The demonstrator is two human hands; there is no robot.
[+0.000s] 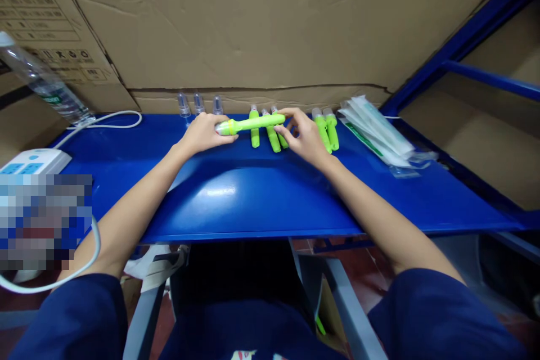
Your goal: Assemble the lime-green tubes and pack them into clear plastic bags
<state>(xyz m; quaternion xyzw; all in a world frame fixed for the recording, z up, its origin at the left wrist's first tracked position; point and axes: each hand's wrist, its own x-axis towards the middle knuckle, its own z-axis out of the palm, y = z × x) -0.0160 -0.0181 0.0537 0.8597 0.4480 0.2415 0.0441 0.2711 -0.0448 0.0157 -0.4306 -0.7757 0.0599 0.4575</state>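
Both of my hands hold a lime-green plastic stick [257, 122] level above the blue table. It has a clear end and a yellow ring. My left hand [205, 134] is closed around the clear end. At the opposite tip, the thumb and fingers of my right hand [302, 136] pinch the stick. Behind and below it lie several similar green sticks, one of them a single stick [255, 135] standing apart. To the right of my right hand is a pair of green sticks [331, 129] with clear ends. Clear caps [198, 103] stand upright beyond my left hand.
Plastic-wrapped packets [377, 129] lie on the right of the blue table [253, 202]. On the left are a white power strip [36, 162], a looping white cable [96, 242] and a leaning clear bottle [46, 81]. A cardboard wall [261, 28] rises behind.
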